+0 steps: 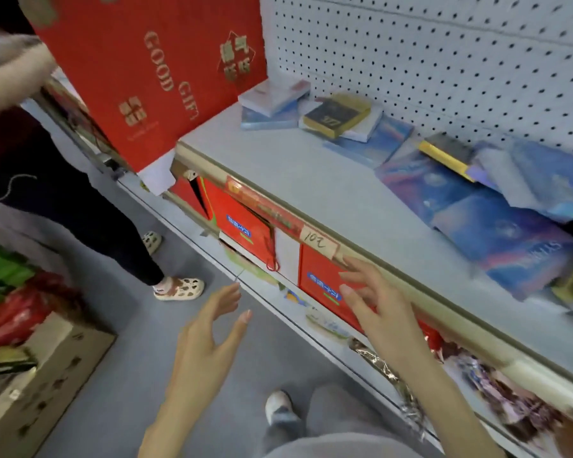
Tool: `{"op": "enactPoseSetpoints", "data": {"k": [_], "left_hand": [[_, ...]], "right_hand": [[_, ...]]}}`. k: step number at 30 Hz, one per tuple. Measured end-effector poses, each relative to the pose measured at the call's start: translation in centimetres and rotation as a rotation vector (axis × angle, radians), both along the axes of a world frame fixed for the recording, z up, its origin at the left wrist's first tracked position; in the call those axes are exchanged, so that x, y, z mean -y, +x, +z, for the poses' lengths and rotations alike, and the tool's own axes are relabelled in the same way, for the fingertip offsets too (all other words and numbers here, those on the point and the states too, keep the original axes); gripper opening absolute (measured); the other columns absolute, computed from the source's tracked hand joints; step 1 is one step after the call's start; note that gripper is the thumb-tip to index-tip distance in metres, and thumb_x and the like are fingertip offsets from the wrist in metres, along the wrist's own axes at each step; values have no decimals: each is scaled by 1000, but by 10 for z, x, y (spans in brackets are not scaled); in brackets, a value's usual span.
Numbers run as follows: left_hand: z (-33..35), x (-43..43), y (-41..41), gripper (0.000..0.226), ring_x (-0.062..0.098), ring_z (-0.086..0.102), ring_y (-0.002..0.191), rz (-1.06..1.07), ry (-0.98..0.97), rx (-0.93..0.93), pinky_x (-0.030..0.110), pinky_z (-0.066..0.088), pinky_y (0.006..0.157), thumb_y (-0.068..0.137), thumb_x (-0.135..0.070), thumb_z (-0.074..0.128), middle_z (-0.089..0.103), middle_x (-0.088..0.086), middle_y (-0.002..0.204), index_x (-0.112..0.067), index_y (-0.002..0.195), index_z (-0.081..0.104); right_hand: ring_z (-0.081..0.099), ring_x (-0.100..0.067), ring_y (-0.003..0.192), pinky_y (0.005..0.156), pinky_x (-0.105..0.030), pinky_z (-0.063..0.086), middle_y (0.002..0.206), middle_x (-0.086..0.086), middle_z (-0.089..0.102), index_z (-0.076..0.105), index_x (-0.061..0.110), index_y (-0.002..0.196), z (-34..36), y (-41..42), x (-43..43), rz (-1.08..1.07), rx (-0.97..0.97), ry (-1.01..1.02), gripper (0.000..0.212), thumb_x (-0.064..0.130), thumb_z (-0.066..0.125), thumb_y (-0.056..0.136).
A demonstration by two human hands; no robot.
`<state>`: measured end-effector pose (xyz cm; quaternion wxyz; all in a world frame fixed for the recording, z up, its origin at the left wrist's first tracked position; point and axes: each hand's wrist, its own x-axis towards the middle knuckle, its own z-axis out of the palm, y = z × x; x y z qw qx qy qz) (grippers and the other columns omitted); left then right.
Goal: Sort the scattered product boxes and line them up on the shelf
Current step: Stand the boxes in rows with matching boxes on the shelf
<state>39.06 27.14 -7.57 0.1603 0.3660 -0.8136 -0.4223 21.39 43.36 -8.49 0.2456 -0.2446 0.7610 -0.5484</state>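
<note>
Both hands hang empty in front of the shelf (pixel 311 180) edge, fingers spread. The right hand (pixel 374 305) is just below the shelf's front rail, near the handwritten price tag (pixel 320 243); the left hand (pixel 212 338) is lower, over the floor. The boxes lie well beyond them on the shelf top: a blue heap (pixel 497 206) at the right, and a black-and-gold box (pixel 336 119) on white ones near the pegboard (pixel 444 61). A red gift bag (pixel 153 71) stands at the shelf's left end.
</note>
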Motion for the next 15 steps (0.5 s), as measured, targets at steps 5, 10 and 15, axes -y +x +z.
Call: {"op": "enactPoseSetpoints", "data": {"k": [5,10,15], "left_hand": [[5,76,-41,34,-15,55,104,-90,43,-52,-1,36,83,84,-38,61,63,-29,110,-42,117,56],[-5,139,-92,39,-10,54,111,-199,77,-28,13,41,92,83,-46,59,61,-30,114,-46,121,53],[-4,210,-150,38,-7,58,107,-157,0,-55,23,45,91,86,-37,63,63,-25,112,-39,122,55]], "right_hand": [[65,0,96,78,-20,50,110,13,65,54,42,119,4,-24,49,-156,15,12,35,18,58,94],[67,-15,91,84,-35,53,101,7,66,56,36,111,2,-81,113,-351,-19,-16,32,11,60,91],[67,-24,93,87,-37,54,102,-6,65,56,22,110,-6,-159,185,-567,183,-152,19,13,59,93]]}}
